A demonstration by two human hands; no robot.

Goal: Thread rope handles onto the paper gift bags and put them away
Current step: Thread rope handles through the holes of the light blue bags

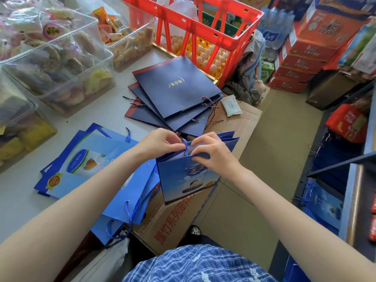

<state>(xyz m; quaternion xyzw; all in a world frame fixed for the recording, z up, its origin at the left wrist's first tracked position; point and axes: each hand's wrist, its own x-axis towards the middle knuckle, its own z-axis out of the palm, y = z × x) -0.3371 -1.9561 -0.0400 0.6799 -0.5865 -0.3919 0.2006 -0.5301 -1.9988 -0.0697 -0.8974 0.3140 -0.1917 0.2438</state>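
I hold a blue paper gift bag (pixel 183 180) upright in front of me, its mouth open. My left hand (pixel 160 142) pinches a blue rope handle (pixel 186 151) at the bag's top edge. On the right, my right hand (pixel 211 151) pinches the same rim beside the rope. The rope runs down the bag's front face. A pile of flat light-blue bags (pixel 97 165) with rope handles lies on the table to my left. Several flat navy bags (pixel 175 94) are fanned out farther back.
Clear plastic bins of snacks (pixel 61 64) line the table's left side. A red crate (pixel 203 33) over egg trays stands behind the navy bags. A flattened cardboard box (pixel 175 220) lies under the held bag. Stacked red cartons (pixel 301 58) and shelves stand to the right.
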